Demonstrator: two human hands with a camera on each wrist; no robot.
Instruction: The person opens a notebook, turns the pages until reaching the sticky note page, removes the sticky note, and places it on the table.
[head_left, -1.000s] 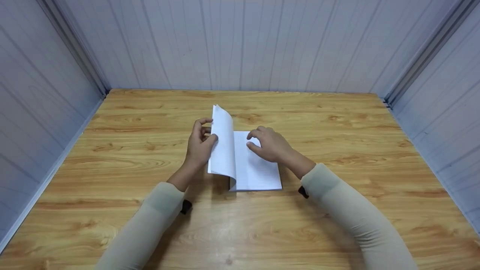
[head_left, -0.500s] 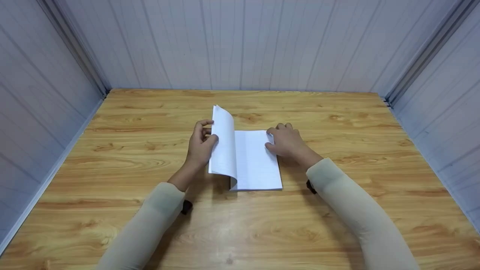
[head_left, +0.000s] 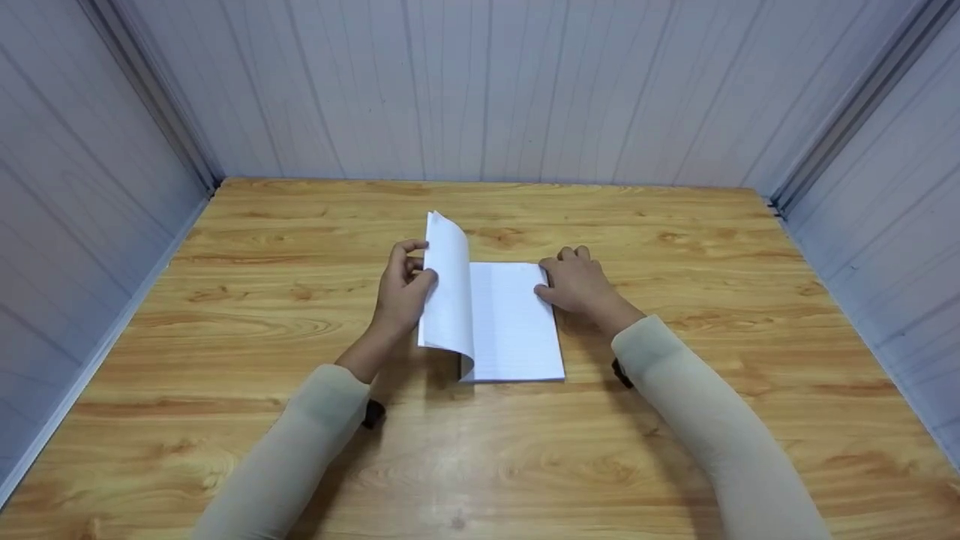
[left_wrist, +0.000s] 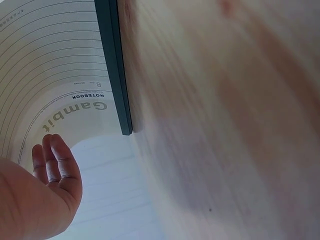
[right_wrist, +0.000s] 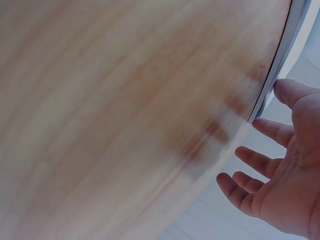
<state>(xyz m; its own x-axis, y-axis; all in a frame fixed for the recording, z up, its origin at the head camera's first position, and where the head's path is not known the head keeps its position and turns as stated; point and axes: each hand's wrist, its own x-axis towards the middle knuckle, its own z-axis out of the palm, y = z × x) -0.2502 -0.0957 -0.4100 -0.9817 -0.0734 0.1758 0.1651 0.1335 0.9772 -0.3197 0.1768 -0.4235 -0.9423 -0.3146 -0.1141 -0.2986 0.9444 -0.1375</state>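
A notebook (head_left: 521,330) with lined white pages lies spread on the table, its left part raised and curving upright. My left hand (head_left: 401,296) holds those raised pages (head_left: 448,285) at their outer edge, thumb on the near face and fingers behind. In the left wrist view, the printed words "Gambit" and "NOTEBOOK" show on a page (left_wrist: 75,100) beside the dark spine (left_wrist: 114,65). At the flat part's upper right corner is my right hand (head_left: 577,285). Its thumb and index fingertip touch the notebook's edge (right_wrist: 280,65), apart from each other; the other fingers are spread.
The wood-grain table (head_left: 480,457) extends around the notebook on all sides. Pale panelled walls (head_left: 480,90) stand at the back, left and right. A dark wrist device (head_left: 373,414) shows under the left sleeve.
My right hand has moved right, from above the middle of the flat page to its upper right edge. The left hand and the raised pages have stayed nearly still.
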